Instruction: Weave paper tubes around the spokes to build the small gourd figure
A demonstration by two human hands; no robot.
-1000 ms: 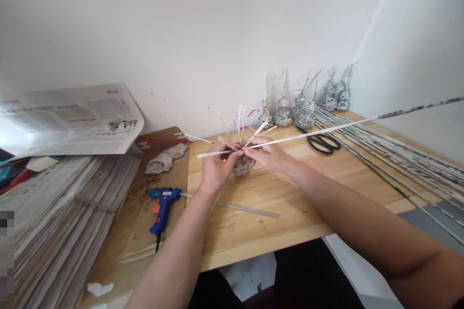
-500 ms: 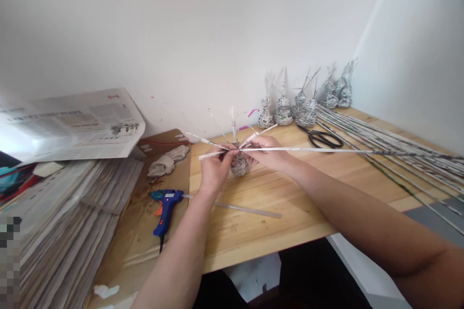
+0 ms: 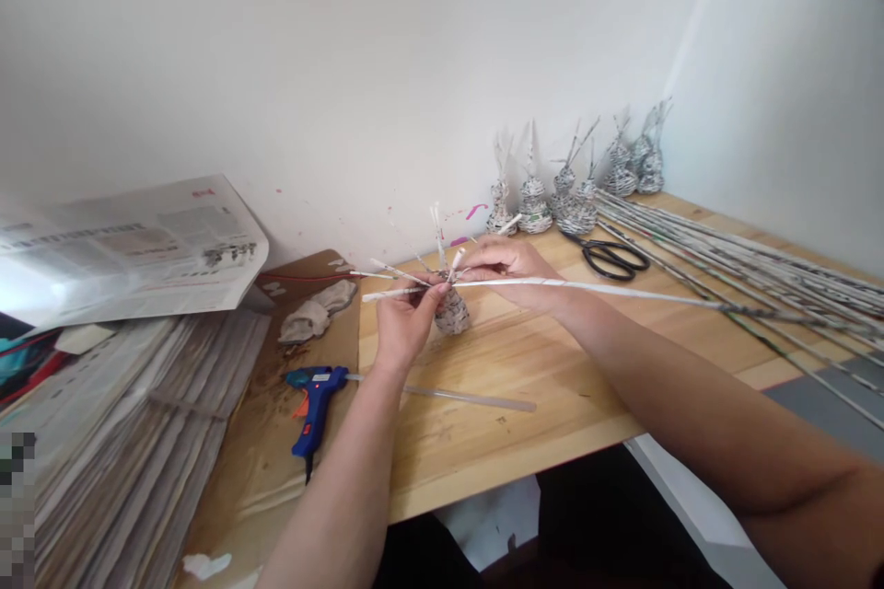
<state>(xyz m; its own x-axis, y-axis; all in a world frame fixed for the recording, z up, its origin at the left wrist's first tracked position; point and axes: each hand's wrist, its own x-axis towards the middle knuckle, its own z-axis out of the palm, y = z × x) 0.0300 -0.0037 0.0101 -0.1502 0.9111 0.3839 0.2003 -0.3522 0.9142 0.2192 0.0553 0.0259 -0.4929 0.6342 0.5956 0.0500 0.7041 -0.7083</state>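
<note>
A small round piece woven from rolled paper (image 3: 453,313) hangs or stands just above the wooden table, with several paper rods sticking out of its top. My left hand (image 3: 407,313) is closed on its upper part, thumb on the crossing of the rods. My right hand (image 3: 507,269) has its fingers closed at the right side of the top, around a short upright rod. A long white paper rod (image 3: 594,287) runs from the crossing to the right, over my right wrist.
Several finished-looking woven pieces (image 3: 535,205) line the wall. Black scissors (image 3: 613,259) and many long paper rods (image 3: 732,267) lie right. A blue glue gun (image 3: 316,409), glue stick (image 3: 476,399), cloth (image 3: 314,313) and newspaper stack (image 3: 172,405) are left and front.
My right hand has lifted slightly and drawn a little away from my left thumb. The short rod near it now stands more upright. The view has shifted slightly.
</note>
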